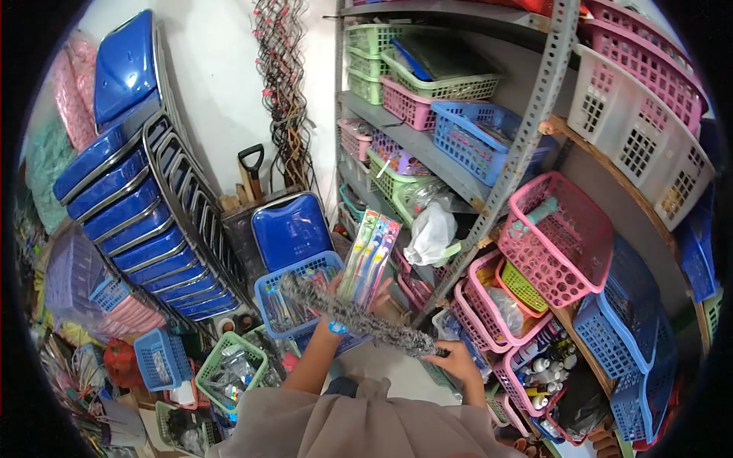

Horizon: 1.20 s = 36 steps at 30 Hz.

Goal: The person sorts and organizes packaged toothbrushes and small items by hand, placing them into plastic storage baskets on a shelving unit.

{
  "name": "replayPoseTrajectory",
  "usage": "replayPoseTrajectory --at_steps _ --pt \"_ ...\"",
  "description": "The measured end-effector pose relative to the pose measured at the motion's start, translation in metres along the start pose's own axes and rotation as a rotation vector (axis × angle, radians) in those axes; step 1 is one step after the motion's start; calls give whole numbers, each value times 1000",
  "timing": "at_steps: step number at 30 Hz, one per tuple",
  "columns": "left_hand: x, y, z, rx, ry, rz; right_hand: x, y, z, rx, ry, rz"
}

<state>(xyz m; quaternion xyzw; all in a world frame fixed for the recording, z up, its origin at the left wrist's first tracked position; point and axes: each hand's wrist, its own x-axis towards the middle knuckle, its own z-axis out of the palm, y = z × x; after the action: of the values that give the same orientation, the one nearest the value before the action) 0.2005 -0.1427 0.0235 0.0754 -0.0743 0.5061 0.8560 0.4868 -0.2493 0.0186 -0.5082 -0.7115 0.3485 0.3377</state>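
Note:
My left hand (334,291), with a blue band at the wrist, holds upright packs of toothbrushes (369,259). Its thumb side shows at their left edge, and fingers seem to show at their right. A long fluffy grey duster (363,320) slants across in front of my left hand and hides part of it. At its lower right end, my right hand (456,362) is closed around the duster. Just behind the duster stands a blue basket (294,333) with more packaged toothbrushes inside.
Shelves on the right hold plastic baskets, including a pink basket (569,240) and a blue basket (477,133). Stacked blue chairs (137,221) stand at left. A green basket (263,365) with packaged items sits low, left of my arm. A metal shelf post (527,141) rises at right.

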Motion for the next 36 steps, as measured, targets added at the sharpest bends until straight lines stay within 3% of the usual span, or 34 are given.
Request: replayPoseTrajectory --at_steps 2,4,6,7,8,10,12,15,20,22,25,30,32,36 --pt "-4 15 2 127 74 26 16 6 3 -18 -38 -16" --pt "-10 31 -21 37 76 35 36 16 8 19 11 -32" --pt "-12 44 -19 -112 -151 105 55 7 13 -12 29 32" --pt "-13 49 -19 266 239 251 65 0 17 65 123 21" --pt "-9 58 -12 267 231 259 75 -7 20 142 218 11" --pt "-1 77 -3 370 254 166 95 -2 17 46 176 75" --pt "9 93 11 459 256 175 115 -21 17 137 254 101" --pt "19 118 3 928 470 385 146 -20 22 211 304 60" --pt "37 162 8 1139 430 242 183 -24 34 128 405 -23" --pt "41 172 9 1220 396 212 189 -38 35 93 393 3" --pt "41 182 7 1261 342 157 196 -34 36 -132 275 -136" --pt "40 189 1 1233 257 63 205 -45 38 -225 406 17" --pt "41 195 -3 1243 261 64 208 -58 34 -242 328 -115" --pt "35 201 1 1195 252 68 217 -60 25 -237 143 -19"
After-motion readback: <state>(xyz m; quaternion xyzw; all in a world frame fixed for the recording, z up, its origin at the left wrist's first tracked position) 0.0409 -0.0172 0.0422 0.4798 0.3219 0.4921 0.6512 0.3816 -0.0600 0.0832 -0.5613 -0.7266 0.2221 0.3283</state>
